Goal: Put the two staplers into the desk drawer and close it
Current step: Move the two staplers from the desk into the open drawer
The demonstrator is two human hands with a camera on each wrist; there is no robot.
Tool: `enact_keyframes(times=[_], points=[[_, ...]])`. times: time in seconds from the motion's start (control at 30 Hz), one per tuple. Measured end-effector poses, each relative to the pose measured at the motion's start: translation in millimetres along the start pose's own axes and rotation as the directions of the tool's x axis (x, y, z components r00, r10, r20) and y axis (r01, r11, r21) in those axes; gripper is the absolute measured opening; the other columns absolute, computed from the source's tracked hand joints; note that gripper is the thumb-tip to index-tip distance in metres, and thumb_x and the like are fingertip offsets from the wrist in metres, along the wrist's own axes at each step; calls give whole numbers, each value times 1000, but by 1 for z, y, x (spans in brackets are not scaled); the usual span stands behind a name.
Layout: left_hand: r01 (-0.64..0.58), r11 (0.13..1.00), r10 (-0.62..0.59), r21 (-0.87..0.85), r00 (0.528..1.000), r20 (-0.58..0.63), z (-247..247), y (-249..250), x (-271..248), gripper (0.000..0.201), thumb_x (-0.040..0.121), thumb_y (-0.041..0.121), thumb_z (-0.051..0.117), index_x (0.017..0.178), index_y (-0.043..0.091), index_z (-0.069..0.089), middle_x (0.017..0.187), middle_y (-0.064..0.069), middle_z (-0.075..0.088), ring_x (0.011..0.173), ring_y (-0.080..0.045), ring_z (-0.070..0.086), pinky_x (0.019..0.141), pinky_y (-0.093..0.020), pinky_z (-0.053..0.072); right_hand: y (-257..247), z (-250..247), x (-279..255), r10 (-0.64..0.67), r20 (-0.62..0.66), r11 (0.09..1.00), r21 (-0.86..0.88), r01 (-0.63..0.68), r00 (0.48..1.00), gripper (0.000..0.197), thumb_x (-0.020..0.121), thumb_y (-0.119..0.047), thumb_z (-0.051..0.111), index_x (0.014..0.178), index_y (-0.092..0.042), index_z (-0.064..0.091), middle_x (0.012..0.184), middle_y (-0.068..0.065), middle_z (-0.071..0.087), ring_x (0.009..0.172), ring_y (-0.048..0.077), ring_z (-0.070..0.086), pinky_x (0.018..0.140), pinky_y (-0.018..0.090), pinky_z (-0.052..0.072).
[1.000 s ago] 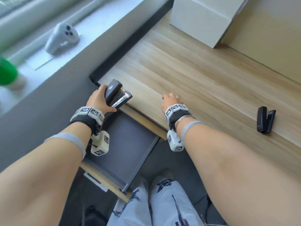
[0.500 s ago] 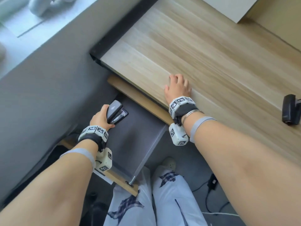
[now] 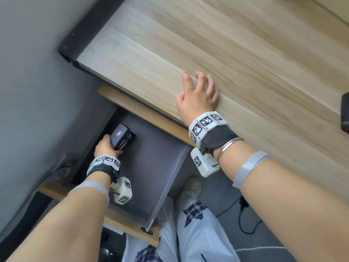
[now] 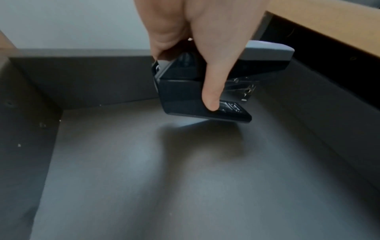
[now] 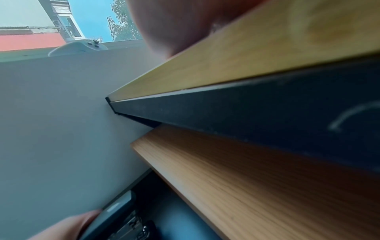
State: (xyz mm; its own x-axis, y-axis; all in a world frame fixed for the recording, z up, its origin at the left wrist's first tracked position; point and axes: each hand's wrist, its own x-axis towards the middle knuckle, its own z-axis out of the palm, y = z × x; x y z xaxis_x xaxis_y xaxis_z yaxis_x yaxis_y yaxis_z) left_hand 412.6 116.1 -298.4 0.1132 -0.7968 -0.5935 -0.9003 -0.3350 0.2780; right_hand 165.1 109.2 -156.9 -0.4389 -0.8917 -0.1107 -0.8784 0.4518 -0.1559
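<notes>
Left hand (image 3: pixel 105 148) gripping stapler (image 3: pixel 120 137) just above drawer (image 3: pixel 160 167) floor near back corner, right hand (image 3: pixel 198 95) spread flat on desk (image 3: pixel 245 53) edge

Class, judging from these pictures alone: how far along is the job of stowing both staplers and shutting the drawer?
Done: the drawer is pulled open. In hand: the left hand grips the first stapler inside it, tilted, seemingly just above the floor. Left: release it, fetch the second stapler at the desktop's right edge, then close up. The right hand rests flat on the desktop.
</notes>
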Motion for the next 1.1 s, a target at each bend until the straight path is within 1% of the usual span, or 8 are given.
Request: enact_keyframes(times=[0.23, 0.5, 0.6, 0.73, 0.87, 0.93, 1.0, 1.1], points=[[35, 999, -36, -24, 999, -13, 17, 1, 10, 43, 72, 7, 74, 104, -3, 48, 110, -29, 62, 104, -43, 60, 84, -44, 50, 0, -1, 0, 0, 27, 1000, -23, 1, 1000, 61, 90, -27, 41, 148, -36, 24, 158, 4, 20, 147, 33, 12, 118, 52, 11], [88, 996, -89, 13, 993, 78, 20, 2, 12, 53, 73, 11, 74, 118, -1, 49, 118, -28, 62, 113, -42, 58, 92, -43, 49, 0, -2, 0, -1, 51, 1000, -23, 2, 999, 62, 91, -29, 40, 149, -37, 21, 159, 3, 18, 148, 33, 10, 118, 52, 10], [96, 995, -96, 4, 990, 102, 9, 9, 10, 59, 73, 10, 75, 123, -2, 46, 126, -26, 57, 119, -40, 53, 98, -41, 45, 0, -1, -1, -1, 48, 1000, -21, 2, 999, 62, 91, -30, 41, 149, -37, 22, 158, 3, 20, 148, 33, 11, 118, 52, 10], [40, 998, -39, -40, 998, 42, -15, 26, -3, 65, 74, 9, 74, 132, 3, 45, 133, -21, 55, 124, -35, 51, 104, -40, 41, 1, -3, 0, -9, 78, 1000, -3, 9, 997, 61, 92, -31, 40, 150, -38, 21, 159, 2, 20, 148, 33, 10, 119, 51, 9], [-56, 998, 56, -22, 998, 22, -42, 56, -31, 42, 81, 9, 64, 123, 6, 55, 122, -17, 64, 117, -33, 57, 102, -37, 45, 10, -10, -3, -47, 138, 998, 44, 41, 989, 60, 92, -30, 42, 149, -38, 24, 160, 1, 19, 149, 30, 10, 120, 47, 8], [-119, 993, 119, -19, 992, 38, -58, 77, -46, 33, 83, 10, 61, 115, 7, 59, 115, -14, 69, 110, -31, 62, 98, -34, 47, 17, -21, -2, -87, 178, 995, 63, 77, 980, 57, 92, -27, 44, 146, -34, 31, 158, 1, 24, 147, 28, 17, 119, 45, 14], [-168, 986, 167, 7, 984, 54, -74, 99, -61, 26, 85, 10, 58, 111, 8, 62, 111, -11, 71, 104, -30, 65, 93, -32, 47, 27, -34, 1, -100, 207, 994, 75, 86, 973, 51, 91, -24, 46, 142, -28, 40, 152, 3, 34, 141, 27, 30, 113, 43, 24], [-262, 961, 254, 94, 963, 92, -96, 133, -85, 22, 85, 11, 56, 105, 8, 65, 109, -11, 71, 105, -28, 63, 91, -30, 47, 47, -55, 4, -27, 226, 996, 92, 7, 974, 44, 92, -20, 45, 135, -24, 48, 141, 4, 46, 130, 28, 41, 106, 40, 31]])
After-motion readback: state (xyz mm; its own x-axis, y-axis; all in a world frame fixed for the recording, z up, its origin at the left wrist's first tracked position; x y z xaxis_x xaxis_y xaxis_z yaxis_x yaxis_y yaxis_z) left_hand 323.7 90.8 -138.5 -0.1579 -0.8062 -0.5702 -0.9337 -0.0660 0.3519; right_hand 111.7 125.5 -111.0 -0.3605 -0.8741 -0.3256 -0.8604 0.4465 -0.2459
